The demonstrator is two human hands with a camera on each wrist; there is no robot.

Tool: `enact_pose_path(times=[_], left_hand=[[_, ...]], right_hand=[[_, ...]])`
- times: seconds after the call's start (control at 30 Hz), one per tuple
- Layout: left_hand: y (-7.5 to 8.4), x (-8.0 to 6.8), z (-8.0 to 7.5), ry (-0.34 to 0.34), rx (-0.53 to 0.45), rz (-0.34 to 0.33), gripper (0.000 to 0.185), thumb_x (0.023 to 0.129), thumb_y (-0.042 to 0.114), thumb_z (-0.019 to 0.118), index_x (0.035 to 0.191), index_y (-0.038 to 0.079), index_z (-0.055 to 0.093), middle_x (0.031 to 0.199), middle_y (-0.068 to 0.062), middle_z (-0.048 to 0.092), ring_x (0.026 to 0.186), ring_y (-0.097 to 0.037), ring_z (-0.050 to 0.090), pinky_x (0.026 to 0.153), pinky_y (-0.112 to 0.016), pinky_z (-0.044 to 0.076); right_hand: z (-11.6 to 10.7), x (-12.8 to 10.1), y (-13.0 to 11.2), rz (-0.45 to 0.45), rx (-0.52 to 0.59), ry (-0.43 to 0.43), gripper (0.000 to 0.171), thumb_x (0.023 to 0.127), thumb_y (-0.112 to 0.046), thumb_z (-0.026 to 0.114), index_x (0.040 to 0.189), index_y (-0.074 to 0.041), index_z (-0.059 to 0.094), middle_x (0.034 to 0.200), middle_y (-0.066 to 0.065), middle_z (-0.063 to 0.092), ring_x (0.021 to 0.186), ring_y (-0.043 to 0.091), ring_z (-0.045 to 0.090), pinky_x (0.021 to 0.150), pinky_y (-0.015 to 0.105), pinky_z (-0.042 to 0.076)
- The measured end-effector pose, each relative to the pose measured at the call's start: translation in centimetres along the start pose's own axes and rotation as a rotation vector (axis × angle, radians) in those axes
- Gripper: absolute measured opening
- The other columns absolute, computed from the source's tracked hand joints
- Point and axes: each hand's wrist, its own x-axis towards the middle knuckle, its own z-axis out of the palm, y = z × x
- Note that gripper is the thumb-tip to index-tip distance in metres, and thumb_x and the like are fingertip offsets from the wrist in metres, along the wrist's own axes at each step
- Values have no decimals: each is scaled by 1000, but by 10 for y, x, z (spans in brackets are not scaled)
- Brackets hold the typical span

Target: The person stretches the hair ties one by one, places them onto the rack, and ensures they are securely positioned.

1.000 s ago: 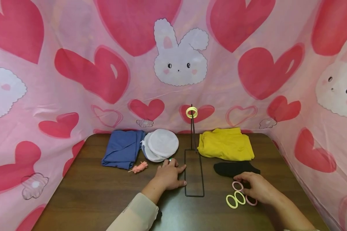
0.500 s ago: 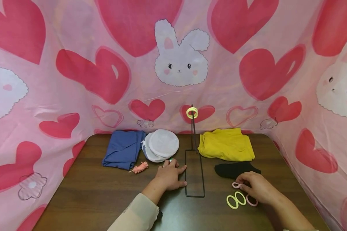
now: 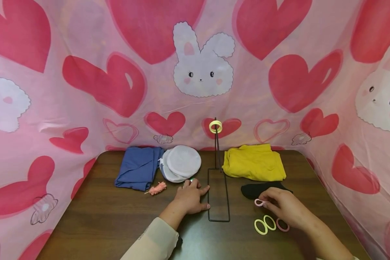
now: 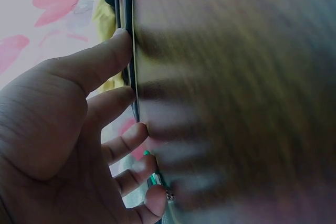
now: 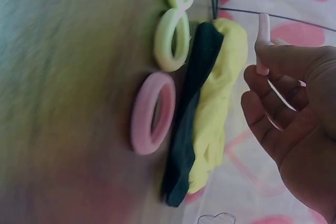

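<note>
My right hand point(image 3: 286, 207) pinches a pink hair tie point(image 5: 264, 27) between thumb and fingertips, raised over the table in front of a black sock-like cloth point(image 3: 251, 190). Below that hand lie two pale yellow hair ties point(image 5: 163, 45) and another pink hair tie point(image 5: 143, 116). My left hand point(image 3: 189, 198) rests with fingers spread, thumb and index fingertips touching the left side of a black wire stand point(image 3: 228, 202). Near the top of the stand's upright hang yellow hair ties point(image 3: 216, 123). A small green item point(image 4: 147, 152) shows by the left fingertips.
At the back of the table point(image 3: 110, 224) lie a folded blue cloth point(image 3: 138, 168), a round white fabric item point(image 3: 183, 160) and a folded yellow cloth point(image 3: 253, 162). A fuzzy coral piece on a stick point(image 3: 157, 188) lies left of my left hand. Pink printed fabric point(image 3: 201, 104) surrounds the table.
My right hand has picked up the pink hair tie from beside the yellow ones and moved slightly up and left with it. The left hand and the stand stay in place.
</note>
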Motion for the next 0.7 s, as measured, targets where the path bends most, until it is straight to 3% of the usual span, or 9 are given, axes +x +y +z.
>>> enact_pose_path(times=[0.4,0.7], left_hand=[[-1,0,0,-2,1,0,74,88,67,70,154,42,49,139,-3,49,127,-31,42,94,-56,44],[0,-1,-2,-8,-5,1,74,88,67,70,154,41,50,138,-3,49,126,-31,42,94,-56,44]], right_hand=[[-2,19,-21,-130,7,83,32,80,-2,87,101,-23,74,99,-17,67,88,0,63,84,8,43],[-10,39,-44,-234,25,152,33,78,0,87,103,-18,75,100,-15,69,88,3,64,85,11,45]])
